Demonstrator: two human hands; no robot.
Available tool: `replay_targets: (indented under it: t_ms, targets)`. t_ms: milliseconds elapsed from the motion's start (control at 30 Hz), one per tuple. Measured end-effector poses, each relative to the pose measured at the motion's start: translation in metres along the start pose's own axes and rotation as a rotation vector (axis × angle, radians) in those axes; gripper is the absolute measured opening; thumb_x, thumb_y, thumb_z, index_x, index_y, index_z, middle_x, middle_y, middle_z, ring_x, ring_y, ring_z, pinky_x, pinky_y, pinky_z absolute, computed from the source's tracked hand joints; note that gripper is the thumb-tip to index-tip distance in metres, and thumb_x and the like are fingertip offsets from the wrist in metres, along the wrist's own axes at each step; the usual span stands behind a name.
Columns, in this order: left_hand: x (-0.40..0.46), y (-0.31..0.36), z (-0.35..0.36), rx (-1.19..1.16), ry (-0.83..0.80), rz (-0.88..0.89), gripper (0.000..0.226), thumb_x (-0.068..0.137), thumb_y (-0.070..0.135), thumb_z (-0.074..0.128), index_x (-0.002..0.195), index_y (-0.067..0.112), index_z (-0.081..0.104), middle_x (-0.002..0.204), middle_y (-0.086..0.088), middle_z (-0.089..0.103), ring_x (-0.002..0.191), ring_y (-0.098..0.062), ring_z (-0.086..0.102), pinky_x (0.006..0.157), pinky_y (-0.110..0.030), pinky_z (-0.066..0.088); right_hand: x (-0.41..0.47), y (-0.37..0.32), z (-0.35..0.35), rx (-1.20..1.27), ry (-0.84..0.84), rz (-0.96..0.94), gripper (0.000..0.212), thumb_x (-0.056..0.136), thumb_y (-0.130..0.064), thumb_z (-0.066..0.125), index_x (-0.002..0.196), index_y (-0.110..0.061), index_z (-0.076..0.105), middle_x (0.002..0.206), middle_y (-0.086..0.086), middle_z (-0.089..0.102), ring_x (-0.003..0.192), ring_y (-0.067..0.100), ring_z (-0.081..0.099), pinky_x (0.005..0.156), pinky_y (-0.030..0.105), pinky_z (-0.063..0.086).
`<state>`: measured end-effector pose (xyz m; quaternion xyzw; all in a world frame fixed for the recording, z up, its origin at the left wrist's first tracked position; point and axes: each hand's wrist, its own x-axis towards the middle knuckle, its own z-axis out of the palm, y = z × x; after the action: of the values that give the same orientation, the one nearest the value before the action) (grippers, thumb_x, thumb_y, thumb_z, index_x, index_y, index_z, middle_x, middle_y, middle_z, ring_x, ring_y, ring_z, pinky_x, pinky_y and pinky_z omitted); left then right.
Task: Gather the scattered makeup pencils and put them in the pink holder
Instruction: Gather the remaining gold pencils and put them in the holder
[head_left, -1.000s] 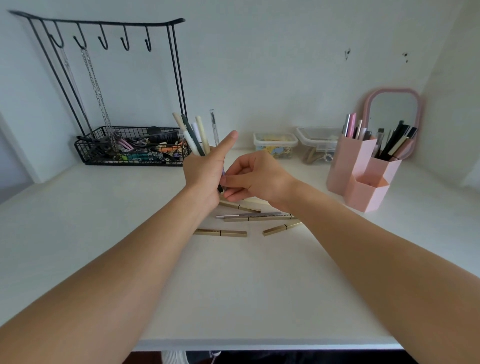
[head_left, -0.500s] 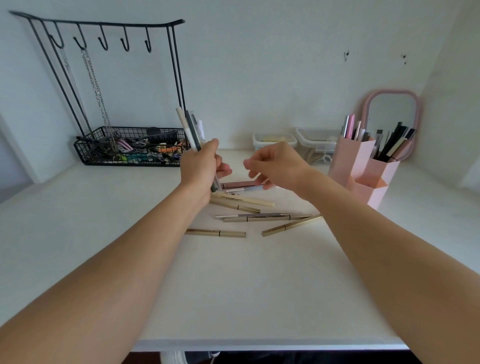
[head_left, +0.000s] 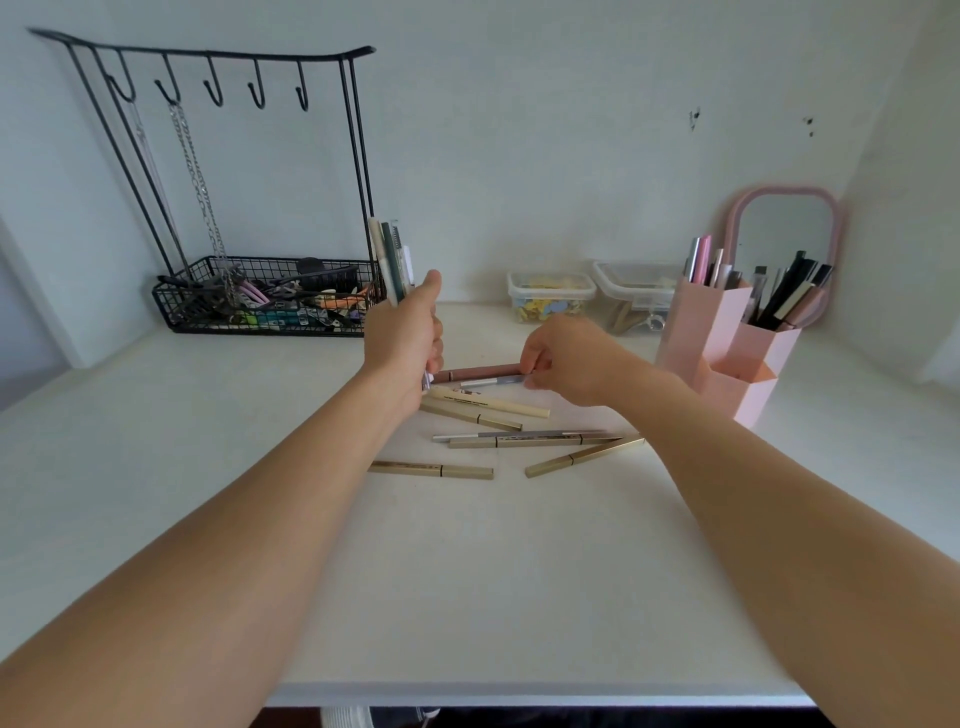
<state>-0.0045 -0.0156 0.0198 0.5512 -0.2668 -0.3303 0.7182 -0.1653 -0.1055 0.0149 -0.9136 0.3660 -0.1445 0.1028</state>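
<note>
Right hand (head_left: 571, 358) lowered onto mauve pencil (head_left: 483, 372), seemingly pinching, left hand (head_left: 408, 338) gripping bundle (head_left: 390, 260)

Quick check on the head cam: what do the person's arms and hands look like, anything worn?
Both forearms are bare as far as the frame shows: no sleeves in view. The left hand and right hand wear no gloves, and no watch, bracelet or ring is visible. No markings or cables.

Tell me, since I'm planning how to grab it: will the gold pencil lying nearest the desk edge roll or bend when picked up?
The gold pencil looks slim, straight and rigid, so probably stiff and light. Its edges look squared, so it likely won't roll. Its smooth finish may slip between fingers.
</note>
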Motion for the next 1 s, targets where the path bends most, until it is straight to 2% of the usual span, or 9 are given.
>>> replay_targets:
  t_ms: [100, 233, 300, 433, 567, 700, 867, 933, 1000]
  targets:
    - [-0.001, -0.004, 0.001, 0.041, -0.029, 0.018, 0.041, 0.098, 0.044, 0.061, 0.071, 0.02, 0.043, 0.045, 0.008, 0.038, 0.036, -0.009, 0.034, 0.037, -0.02, 0.031, 0.001, 0.003, 0.001, -0.036, -0.01, -0.005, 0.006, 0.088, -0.014, 0.072, 0.091, -0.014, 0.077, 0.071, -0.013, 0.058, 0.075, 0.012, 0.056, 0.066, 0.021, 0.039]
    - [-0.003, -0.007, 0.002, 0.087, -0.049, 0.021, 0.045, 0.096, 0.052, 0.061, 0.07, 0.02, 0.042, 0.046, 0.007, 0.039, 0.037, -0.01, 0.037, 0.039, -0.022, 0.034, 0.001, 0.001, -0.006, 0.046, -0.027, 0.01, 0.009, 0.093, -0.016, 0.065, 0.093, -0.012, 0.073, 0.082, -0.003, 0.064, 0.079, 0.015, 0.058, 0.065, 0.021, 0.045]
    - [-0.004, -0.005, 0.003, 0.081, -0.048, -0.004, 0.048, 0.092, 0.056, 0.064, 0.069, 0.021, 0.041, 0.045, 0.008, 0.037, 0.037, -0.011, 0.034, 0.038, -0.022, 0.031, -0.002, -0.005, -0.015, 0.269, -0.009, 0.056, 0.011, 0.095, -0.016, 0.062, 0.089, -0.012, 0.07, 0.08, 0.0, 0.064, 0.073, 0.013, 0.057, 0.066, 0.024, 0.048]
    - [-0.009, -0.001, 0.006, 0.047, -0.076, -0.059, 0.055, 0.085, 0.062, 0.069, 0.064, 0.024, 0.037, 0.048, 0.008, 0.03, 0.039, -0.011, 0.026, 0.037, -0.021, 0.024, -0.011, -0.02, -0.026, 0.831, -0.089, 0.125, 0.015, 0.098, -0.014, 0.059, 0.084, -0.01, 0.062, 0.071, 0.0, 0.05, 0.062, 0.011, 0.044, 0.057, 0.023, 0.039]
    - [-0.016, -0.002, 0.01, 0.09, -0.143, -0.017, 0.053, 0.073, 0.067, 0.077, 0.074, 0.018, 0.055, 0.048, 0.007, 0.037, 0.042, -0.011, 0.031, 0.042, -0.024, 0.027, -0.013, -0.033, -0.02, 1.149, -0.164, 0.066, 0.018, 0.1, -0.013, 0.055, 0.084, -0.007, 0.062, 0.073, 0.002, 0.055, 0.061, 0.011, 0.047, 0.055, 0.022, 0.04]
    - [-0.02, -0.007, 0.016, 0.126, -0.167, 0.044, 0.055, 0.06, 0.072, 0.081, 0.066, 0.021, 0.06, 0.056, 0.002, 0.053, 0.054, -0.016, 0.046, 0.053, -0.03, 0.037, -0.013, -0.048, -0.013, 1.213, -0.05, 0.037, 0.013, 0.098, -0.006, 0.054, 0.098, 0.003, 0.064, 0.072, 0.004, 0.056, 0.06, 0.011, 0.048, 0.051, 0.019, 0.043]
    - [-0.022, -0.007, 0.019, 0.124, -0.191, 0.003, 0.054, 0.079, 0.066, 0.072, 0.076, 0.013, 0.06, 0.058, 0.0, 0.056, 0.044, -0.012, 0.044, 0.039, -0.022, 0.031, -0.015, -0.055, -0.005, 1.121, 0.104, 0.04, 0.015, 0.096, -0.001, 0.054, 0.085, 0.0, 0.064, 0.066, 0.006, 0.052, 0.052, 0.011, 0.049, 0.059, 0.025, 0.048]
    - [-0.021, -0.008, 0.019, 0.143, -0.17, -0.016, 0.053, 0.083, 0.066, 0.068, 0.076, 0.014, 0.062, 0.059, 0.0, 0.055, 0.048, -0.013, 0.046, 0.039, -0.022, 0.032, -0.016, -0.056, -0.005, 1.205, 0.11, 0.077, 0.013, 0.097, 0.0, 0.054, 0.091, 0.003, 0.065, 0.068, 0.009, 0.052, 0.048, 0.01, 0.052, 0.05, 0.019, 0.05]
    - [-0.019, -0.01, 0.019, 0.168, -0.134, -0.014, 0.053, 0.083, 0.068, 0.066, 0.074, 0.015, 0.061, 0.057, 0.0, 0.053, 0.051, -0.016, 0.047, 0.04, -0.023, 0.033, -0.016, -0.057, -0.004, 1.225, 0.115, 0.101, 0.011, 0.096, 0.002, 0.056, 0.093, 0.003, 0.067, 0.069, 0.009, 0.057, 0.053, 0.013, 0.053, 0.047, 0.018, 0.048]
